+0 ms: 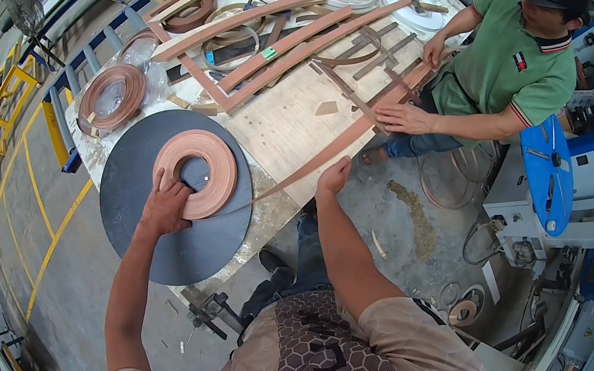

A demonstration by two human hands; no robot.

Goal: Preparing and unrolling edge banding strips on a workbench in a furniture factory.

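Darker brown banding coil (pixel 112 97), flat on the workbench (pixel 286 133) at its left edge. Dark round disc (pixel 146 239), overhanging the bench; upon it a pinkish edge-banding roll (pixel 217 172). Left hand (pixel 166 207), fingers spread, pressed on that roll's lower rim. Small green label (pixel 269 53) on a curved wooden strip (pixel 279 10). Right hand (pixel 333 177) pinches closed on the banding tail (pixel 316 165) at the bench edge. Co-worker's hand (pixel 401 118) flat on strip. Blue-and-white machine (pixel 588 183), far right.

The person wears a short-sleeved shirt (pixel 360 369) with beige sleeves and a dark brown chest panel printed with a pale honeycomb pattern and a black mark near its top. Both forearms are bare, without watch or gloves. Blue jeans (pixel 305 254) and a dark shoe (pixel 273 260) show below.
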